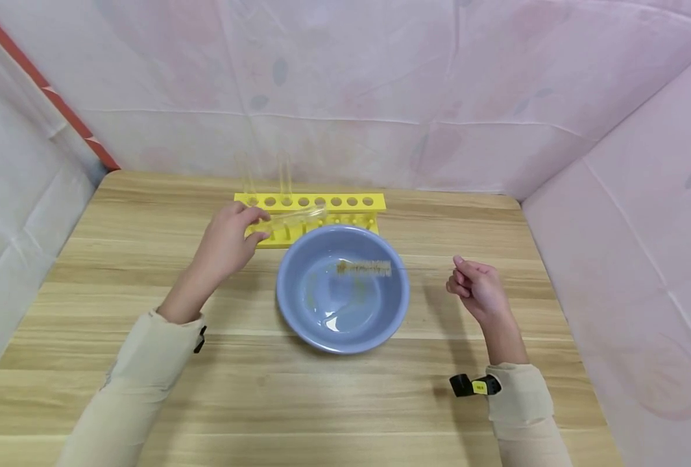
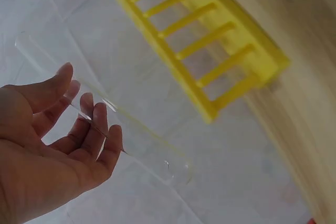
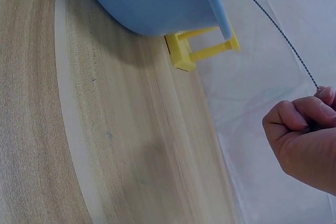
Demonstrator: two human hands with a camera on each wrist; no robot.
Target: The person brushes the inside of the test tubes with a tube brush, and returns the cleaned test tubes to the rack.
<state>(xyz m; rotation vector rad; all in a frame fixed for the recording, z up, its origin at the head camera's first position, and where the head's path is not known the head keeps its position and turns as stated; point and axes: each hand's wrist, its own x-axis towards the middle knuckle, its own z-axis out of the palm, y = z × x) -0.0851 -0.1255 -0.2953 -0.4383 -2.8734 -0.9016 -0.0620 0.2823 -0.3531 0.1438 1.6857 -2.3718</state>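
Observation:
My left hand (image 1: pixel 228 237) holds a clear glass test tube (image 1: pixel 298 216) between thumb and fingertips, tilted in front of the yellow test tube rack (image 1: pixel 310 202). In the left wrist view the tube (image 2: pixel 152 140) runs lengthwise across the fingers, and its rounded end points away from the palm. My right hand (image 1: pixel 479 288) grips the twisted wire handle (image 3: pixel 286 38) of a test tube brush. The brush's bristle head (image 1: pixel 364 268) hovers over the blue basin (image 1: pixel 400 292), which has water in it. Two clear test tubes (image 1: pixel 285 175) stand upright in the rack's left part.
The basin stands just in front of the rack on a wooden table (image 1: pixel 322 402). Patterned pale cloth (image 1: pixel 351 78) hangs behind the table and at both sides. A red strip (image 1: pixel 41 81) runs down the cloth at the back left.

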